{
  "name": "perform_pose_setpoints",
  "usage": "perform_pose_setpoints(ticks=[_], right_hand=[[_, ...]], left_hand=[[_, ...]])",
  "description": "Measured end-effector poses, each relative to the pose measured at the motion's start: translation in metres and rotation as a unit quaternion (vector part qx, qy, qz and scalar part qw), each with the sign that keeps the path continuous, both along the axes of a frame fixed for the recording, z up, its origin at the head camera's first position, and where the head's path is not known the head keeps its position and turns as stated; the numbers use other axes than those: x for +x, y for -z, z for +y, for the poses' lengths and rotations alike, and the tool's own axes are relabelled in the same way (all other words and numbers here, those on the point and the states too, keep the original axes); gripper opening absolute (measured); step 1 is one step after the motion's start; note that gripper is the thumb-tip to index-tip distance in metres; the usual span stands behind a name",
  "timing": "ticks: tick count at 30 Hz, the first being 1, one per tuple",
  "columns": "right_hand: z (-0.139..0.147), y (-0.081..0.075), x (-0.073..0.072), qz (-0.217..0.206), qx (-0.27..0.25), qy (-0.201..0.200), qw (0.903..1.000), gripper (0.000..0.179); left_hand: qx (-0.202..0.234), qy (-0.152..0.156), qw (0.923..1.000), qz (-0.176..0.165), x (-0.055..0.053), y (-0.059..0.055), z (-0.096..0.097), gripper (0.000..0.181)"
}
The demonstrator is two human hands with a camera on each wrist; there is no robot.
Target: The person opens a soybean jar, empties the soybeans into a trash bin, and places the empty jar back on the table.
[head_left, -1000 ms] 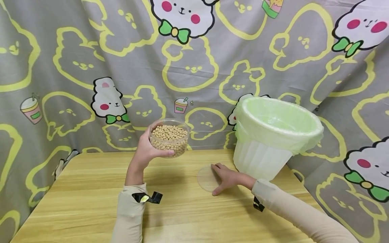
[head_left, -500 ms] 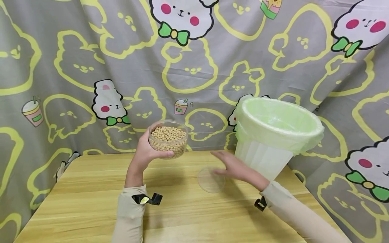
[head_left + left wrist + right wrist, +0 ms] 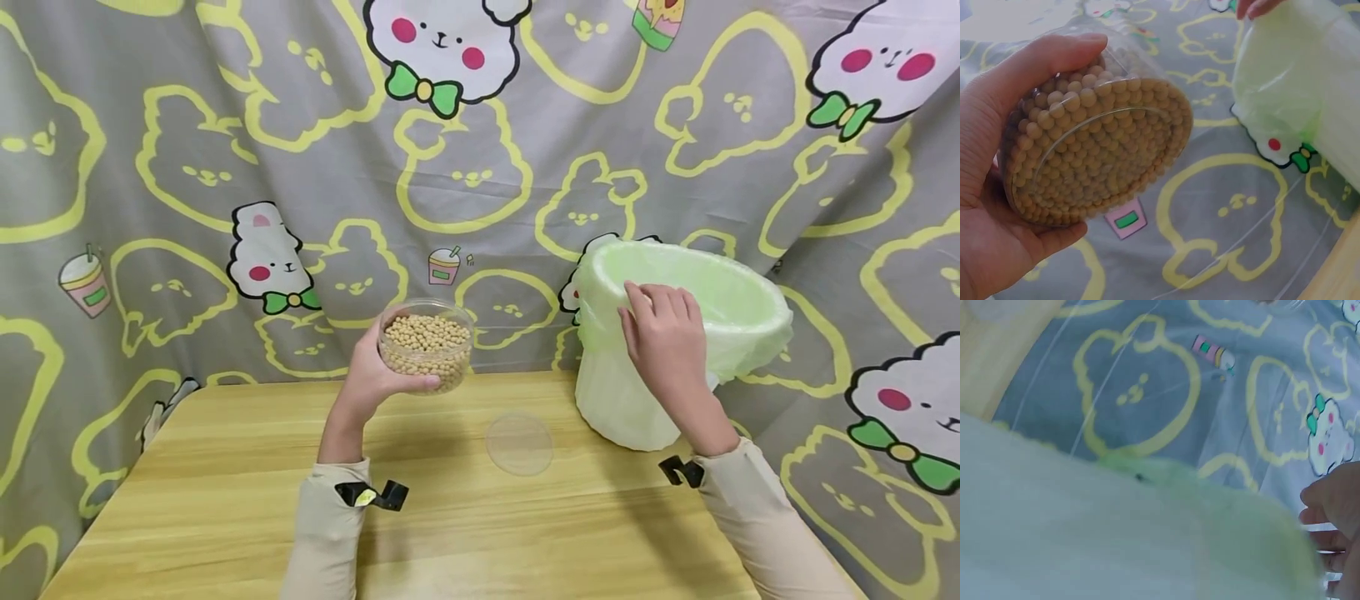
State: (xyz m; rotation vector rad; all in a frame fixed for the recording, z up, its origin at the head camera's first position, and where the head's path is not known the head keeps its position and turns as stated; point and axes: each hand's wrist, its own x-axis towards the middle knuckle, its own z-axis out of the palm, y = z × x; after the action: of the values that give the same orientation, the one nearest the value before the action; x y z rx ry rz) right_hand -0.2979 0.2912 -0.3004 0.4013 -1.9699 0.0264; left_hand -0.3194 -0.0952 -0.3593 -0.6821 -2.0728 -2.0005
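My left hand (image 3: pixel 371 375) grips a clear round plastic jar (image 3: pixel 426 346), thumb along the near side, and holds it up above the table. Small round tan beads or beans (image 3: pixel 1094 150) fill much of it; its top is uncovered. A thin, clear round lid (image 3: pixel 519 444) lies flat on the table, right of the jar. My right hand (image 3: pixel 666 342) is at the near rim of a pale ribbed bin (image 3: pixel 615 400), fingers loosely bent and holding nothing visible. A light green bag (image 3: pixel 600 300) lines this bin and folds over its rim.
The wood-look table (image 3: pixel 450 533) ends at a grey curtain (image 3: pixel 480 242) with yellow outlines and cartoon animals, which hangs behind and at both sides. The bin stands at the table's back right. Black camera mounts (image 3: pixel 375 495) sit on both wrists.
My right hand has left the lid and moved up and right to the bin's rim. The lid stays on the table. My left hand keeps the jar up in nearly the same place.
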Motion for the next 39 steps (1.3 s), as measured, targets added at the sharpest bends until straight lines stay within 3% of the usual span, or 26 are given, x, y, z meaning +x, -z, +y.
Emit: perform_pose_setpoints(ticks=[6, 13, 16, 24, 28, 35, 39], right_hand=[[0.013, 0.009, -0.004, 0.02, 0.007, 0.018, 0.9996, 0.026], [0.019, 0.013, 0.001, 0.021, -0.02, -0.025, 0.9993, 0.019], [0.021, 0.014, 0.005, 0.027, -0.034, -0.051, 0.9977, 0.018], [0.027, 0.015, 0.015, 0.027, -0.07, -0.127, 0.989, 0.019], [0.028, 0.016, 0.017, 0.022, -0.076, -0.151, 0.9854, 0.022], [0.025, 0.016, 0.017, 0.024, -0.082, -0.173, 0.9812, 0.022], [0.022, 0.015, 0.016, 0.026, -0.081, -0.178, 0.9803, 0.022]], left_hand=[[-0.021, -0.015, 0.9995, 0.016, 0.01, -0.004, 0.019, 0.11], [-0.019, -0.019, 0.9996, 0.003, 0.014, -0.008, 0.045, 0.109], [-0.044, -0.041, 0.9981, 0.008, 0.012, -0.022, 0.056, 0.109], [-0.067, -0.088, 0.9939, 0.004, -0.002, -0.076, 0.08, 0.106], [-0.098, -0.113, 0.9887, 0.004, -0.012, -0.096, 0.086, 0.118], [-0.194, -0.139, 0.971, 0.011, -0.027, -0.111, 0.094, 0.131], [-0.22, -0.145, 0.9643, 0.026, -0.036, -0.117, 0.1, 0.13]])
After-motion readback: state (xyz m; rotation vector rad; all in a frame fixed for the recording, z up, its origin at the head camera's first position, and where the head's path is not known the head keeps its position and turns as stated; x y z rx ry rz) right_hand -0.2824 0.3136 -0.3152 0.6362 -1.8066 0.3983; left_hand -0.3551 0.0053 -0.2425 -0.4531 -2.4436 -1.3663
